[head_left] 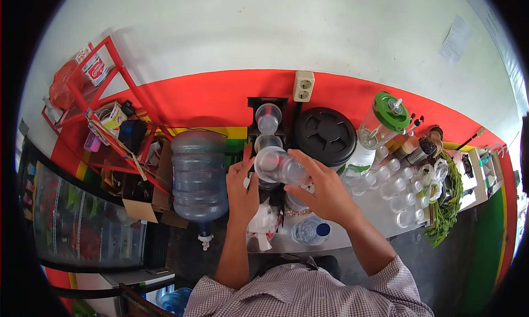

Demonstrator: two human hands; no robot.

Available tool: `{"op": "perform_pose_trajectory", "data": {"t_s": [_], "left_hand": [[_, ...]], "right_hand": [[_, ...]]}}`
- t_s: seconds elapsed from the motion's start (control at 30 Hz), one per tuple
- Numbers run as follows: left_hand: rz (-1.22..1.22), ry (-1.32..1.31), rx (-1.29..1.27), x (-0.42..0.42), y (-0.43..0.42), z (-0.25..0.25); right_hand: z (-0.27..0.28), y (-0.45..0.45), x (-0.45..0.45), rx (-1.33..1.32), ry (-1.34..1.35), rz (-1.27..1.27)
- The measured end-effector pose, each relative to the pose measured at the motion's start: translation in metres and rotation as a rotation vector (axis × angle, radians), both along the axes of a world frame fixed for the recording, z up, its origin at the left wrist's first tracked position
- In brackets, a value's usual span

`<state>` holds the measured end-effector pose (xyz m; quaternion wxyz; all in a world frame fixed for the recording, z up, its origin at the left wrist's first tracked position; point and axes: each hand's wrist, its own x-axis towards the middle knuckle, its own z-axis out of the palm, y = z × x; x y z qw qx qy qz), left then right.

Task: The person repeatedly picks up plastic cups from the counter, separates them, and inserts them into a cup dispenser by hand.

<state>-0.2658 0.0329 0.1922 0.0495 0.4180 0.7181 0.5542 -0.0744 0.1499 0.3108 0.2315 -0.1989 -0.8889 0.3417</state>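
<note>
A clear plastic cup (295, 172), apparently nested with others, lies tilted between my hands in the head view. My right hand (322, 187) grips its closed end, thumb below and fingers above. At the wide rim on the other side, my left hand (242, 189) has its thumb and fingers against the edge; their exact hold is partly hidden. Just behind them, more clear cups (268, 117) stand in a dark holder. A large round container with a black lid (325, 136) is beyond my right hand. A water bottle with a blue cap (310, 230) is nearer my body.
An upturned water gallon (199, 174) stands left, near a red shelf rack (118, 69) and a glass-front cooler (88, 223). Along the metal counter (380, 226) at right are a green-lidded dispenser (386, 118), several cups (405, 198) and green leafy stalks (446, 207).
</note>
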Motion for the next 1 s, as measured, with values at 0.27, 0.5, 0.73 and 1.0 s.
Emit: {"op": "perform_pose_trajectory", "data": {"t_s": [0.27, 0.5, 0.73, 1.0], "left_hand": [[-0.026, -0.016, 0.056, -0.017, 0.02, -0.015], [0.01, -0.167, 0.036, -0.021, 0.02, -0.026], [-0.051, -0.38, 0.193, -0.014, 0.022, -0.02], [-0.15, -0.37, 0.131, -0.024, 0.01, -0.037]], "right_hand": [[0.013, 0.013, -0.025, 0.038, -0.008, 0.06], [-0.001, 0.003, -0.025, 0.235, 0.039, 0.064], [-0.016, 0.006, -0.032, 0.211, -0.134, 0.108], [-0.034, 0.011, -0.056, 0.491, -0.265, 0.235]]}}
